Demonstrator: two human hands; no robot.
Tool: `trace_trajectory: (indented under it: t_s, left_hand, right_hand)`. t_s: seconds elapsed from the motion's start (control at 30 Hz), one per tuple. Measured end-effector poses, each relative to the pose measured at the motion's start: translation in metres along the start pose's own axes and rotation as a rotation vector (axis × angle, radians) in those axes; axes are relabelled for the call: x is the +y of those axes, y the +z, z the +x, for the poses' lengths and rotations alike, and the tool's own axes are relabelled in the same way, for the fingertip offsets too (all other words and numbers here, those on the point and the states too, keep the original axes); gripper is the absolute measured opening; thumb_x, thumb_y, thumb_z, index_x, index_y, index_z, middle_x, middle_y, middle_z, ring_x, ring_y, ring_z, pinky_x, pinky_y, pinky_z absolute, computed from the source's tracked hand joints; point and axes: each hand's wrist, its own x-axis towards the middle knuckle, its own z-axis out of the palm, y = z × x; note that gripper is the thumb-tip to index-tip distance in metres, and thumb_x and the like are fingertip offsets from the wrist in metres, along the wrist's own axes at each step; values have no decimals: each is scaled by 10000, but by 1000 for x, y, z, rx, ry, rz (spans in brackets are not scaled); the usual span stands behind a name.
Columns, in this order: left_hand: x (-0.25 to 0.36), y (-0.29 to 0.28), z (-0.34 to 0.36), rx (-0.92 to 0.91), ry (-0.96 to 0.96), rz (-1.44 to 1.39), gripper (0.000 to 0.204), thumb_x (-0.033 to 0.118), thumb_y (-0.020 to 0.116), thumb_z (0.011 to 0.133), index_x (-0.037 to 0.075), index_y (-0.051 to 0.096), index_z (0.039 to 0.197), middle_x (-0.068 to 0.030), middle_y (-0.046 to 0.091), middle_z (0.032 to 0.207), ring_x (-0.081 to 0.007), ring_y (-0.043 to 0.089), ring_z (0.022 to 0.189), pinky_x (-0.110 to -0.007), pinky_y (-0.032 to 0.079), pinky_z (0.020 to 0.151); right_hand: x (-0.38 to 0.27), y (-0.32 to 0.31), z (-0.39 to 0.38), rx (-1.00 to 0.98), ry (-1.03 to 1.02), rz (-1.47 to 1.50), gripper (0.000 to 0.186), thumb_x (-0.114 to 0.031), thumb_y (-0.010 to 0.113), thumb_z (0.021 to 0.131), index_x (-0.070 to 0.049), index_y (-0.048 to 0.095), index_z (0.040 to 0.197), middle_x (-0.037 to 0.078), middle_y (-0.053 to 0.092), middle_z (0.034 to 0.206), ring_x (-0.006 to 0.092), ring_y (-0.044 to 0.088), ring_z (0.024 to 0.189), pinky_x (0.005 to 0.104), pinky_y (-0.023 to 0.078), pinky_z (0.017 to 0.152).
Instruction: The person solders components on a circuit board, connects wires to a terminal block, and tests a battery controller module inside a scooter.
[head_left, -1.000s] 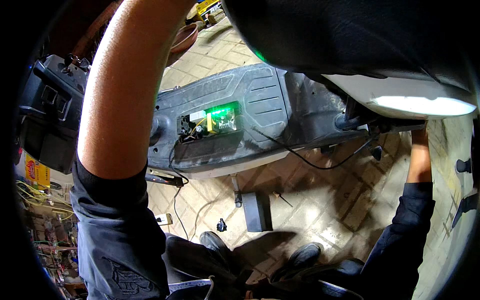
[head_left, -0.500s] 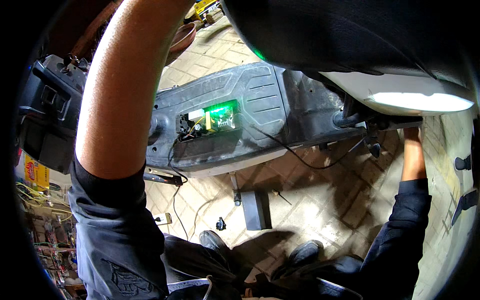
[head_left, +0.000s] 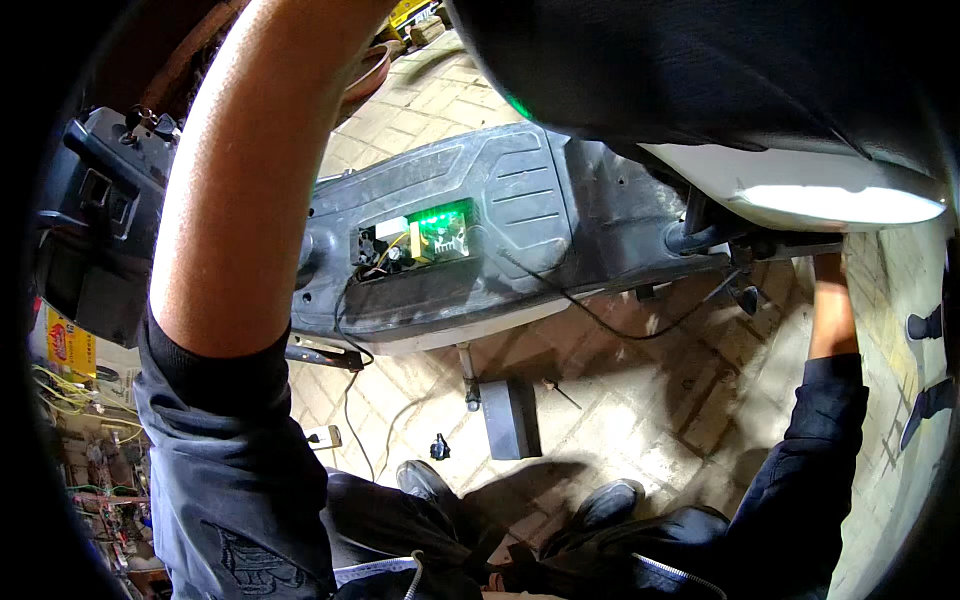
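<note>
My left forearm (head_left: pixel 240 180) reaches up past the top edge, so the hand itself is out of sight. At the far right, my right hand (head_left: pixel 828 266) goes up under the scooter's rear, below the white side panel (head_left: pixel 800 195); its fingers are hidden. Between my arms lies the scooter's dark footboard (head_left: pixel 420 175). On it rests an uncased circuit board (head_left: pixel 440 238) lit by green lights, with a yellow-wrapped part and a white block. One black cable (head_left: pixel 590 312) curves from the board to the scooter's underside; another hangs off the left end.
The black seat (head_left: pixel 680 70) overhangs the upper right. On the paved floor are a dark box (head_left: pixel 508 420), a small black part (head_left: pixel 439 447) and a white socket (head_left: pixel 324 437). The kickstand (head_left: pixel 468 375) reaches down beside the box. Tangled wires (head_left: pixel 100 440) lie at left.
My right forearm has shifted very slightly to the right, the wrist still under the rear. My left arm stays raised, and the board keeps its place on the footboard.
</note>
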Motion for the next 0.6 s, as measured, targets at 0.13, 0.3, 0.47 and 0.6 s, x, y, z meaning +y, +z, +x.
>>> trace_trajectory:
  t_s: [0.13,0.3,0.47,0.6]
  left_hand:
    - [0,4,-2,-23,-8,14,492,364,589,924,-22,545,1227,-141,555,1226,-244,564,1089,-343,453,932]
    - [-9,-4,-4,-32,-38,30,494,356,592,924,-22,539,1238,-147,549,1246,-252,563,1105,-348,452,942]
    - [-12,-17,-11,-54,-71,28,496,348,595,924,-23,533,1248,-153,542,1267,-260,562,1121,-353,452,952]
    - [-10,-39,-33,-114,-131,76,498,341,598,924,-24,528,1256,-158,537,1284,-266,562,1134,-358,452,960]
  right_hand:
    - [26,-27,-32,94,-526,-638,313,-171,565,896,-10,586,1163,183,648,1048,325,627,1011,403,531,806]
    - [-77,-62,-63,124,18,-41,192,-69,602,869,14,611,1042,140,649,844,230,639,763,335,511,706]
    - [-195,-108,-133,-330,332,75,159,-38,668,760,0,607,903,131,638,798,230,611,769,342,483,713]
    - [-281,-91,-123,-887,16,-44,281,-5,663,680,-11,613,956,155,652,877,353,619,859,391,495,764]
